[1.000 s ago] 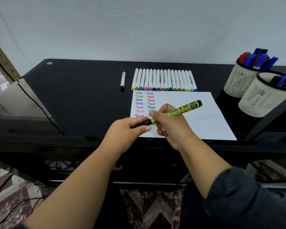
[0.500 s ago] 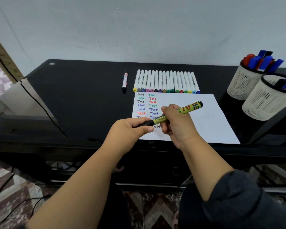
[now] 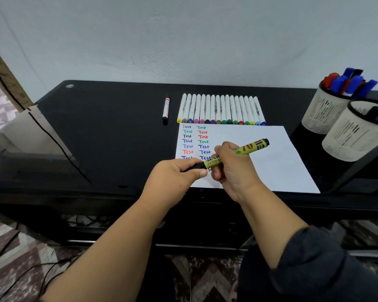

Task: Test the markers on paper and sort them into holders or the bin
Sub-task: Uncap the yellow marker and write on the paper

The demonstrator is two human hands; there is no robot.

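Two hands are meeting over the near edge of the white paper (image 3: pixel 260 162). The right hand (image 3: pixel 234 171) is gripping the barrel of a yellow-green permanent marker (image 3: pixel 234 152), fingers curled round its middle, so that the marker's black tail is slanting up and away beyond the knuckles. The left hand (image 3: pixel 175 177) is pinching the marker's black cap end (image 3: pixel 195 166) between thumb and curled fingers, right beside the right hand's fingertips; whether the cap is seated or partly off I cannot tell.

Just beyond the fingers, the sheet is showing two columns of the word "Test" in black, green, blue and red (seven rows are visible, the lowest half hidden by the hands). Farther out, past the paper's far edge, seventeen white-barrelled coloured markers (image 3: pixel 220 109) are lying side by side in one row, touching each other. To the left of that row, a single red-banded marker (image 3: pixel 166 110) is lying apart on the black desk (image 3: pixel 107 131).

Well off to the right of the right hand, two white mesh holders are standing together: the far holder (image 3: pixel 323 115) is carrying several blue, red and black markers, and the near holder (image 3: pixel 354 136) is showing a couple of blue ones.
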